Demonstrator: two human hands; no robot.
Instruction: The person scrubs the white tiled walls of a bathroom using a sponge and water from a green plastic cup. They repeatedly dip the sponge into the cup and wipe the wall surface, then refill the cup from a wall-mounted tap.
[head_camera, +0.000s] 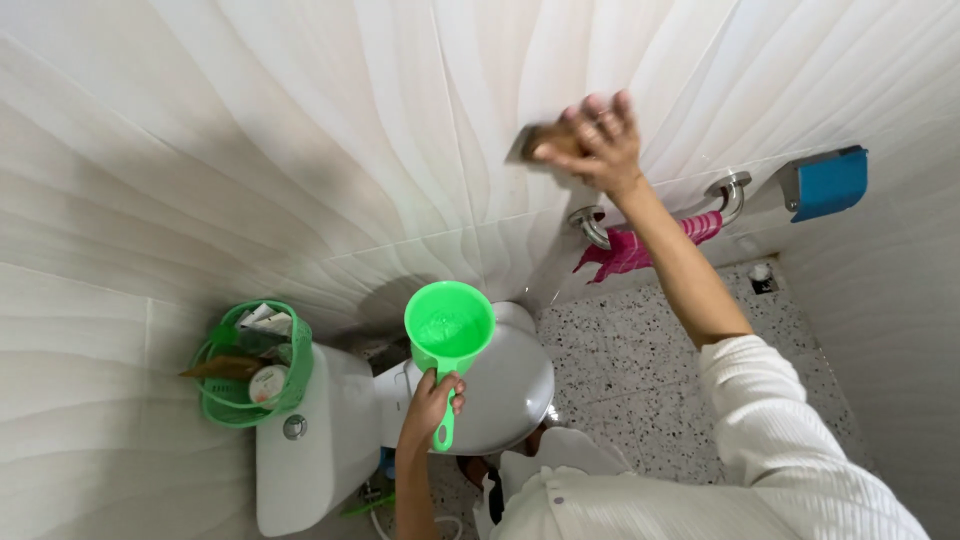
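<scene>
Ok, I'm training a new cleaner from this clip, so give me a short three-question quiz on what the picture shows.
1. True or false: the right hand presses a scrubbing pad against the wall tiles.
2. What does the left hand hold? A) green dipper B) spray bottle C) brush
3. Fill in: the green basket sits on the toilet ____.

Key: 1 true; 2 A; 3 tank.

Basket (225, 400) sits on the cistern (310, 450) (left of the toilet lid (510, 385)).
</scene>
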